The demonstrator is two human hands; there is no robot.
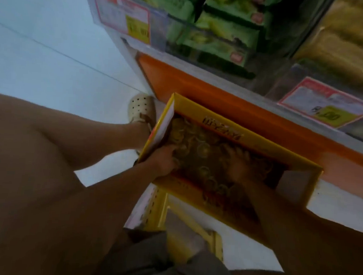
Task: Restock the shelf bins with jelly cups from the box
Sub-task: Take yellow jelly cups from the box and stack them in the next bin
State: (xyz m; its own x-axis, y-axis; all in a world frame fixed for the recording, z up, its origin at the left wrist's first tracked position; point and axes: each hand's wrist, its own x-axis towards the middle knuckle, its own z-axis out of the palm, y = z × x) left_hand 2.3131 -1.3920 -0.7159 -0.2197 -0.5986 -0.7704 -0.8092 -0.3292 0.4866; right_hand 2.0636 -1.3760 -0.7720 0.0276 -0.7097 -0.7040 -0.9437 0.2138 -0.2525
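Our forearms reach down into the box (268, 148). Left hand (163, 160) digs among cups (205, 148) at its near-left corner, right hand (237, 166) mid-box; we cannot tell either hand's finger state. Bins (159, 33) sit above the box. Box looks full: restocking barely begun.

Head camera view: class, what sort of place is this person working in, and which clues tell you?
Most likely a shop aisle. Printed price tags hang on the shelf edge, clear bins hold green packets, and a yellow box of jelly cups lies open below.
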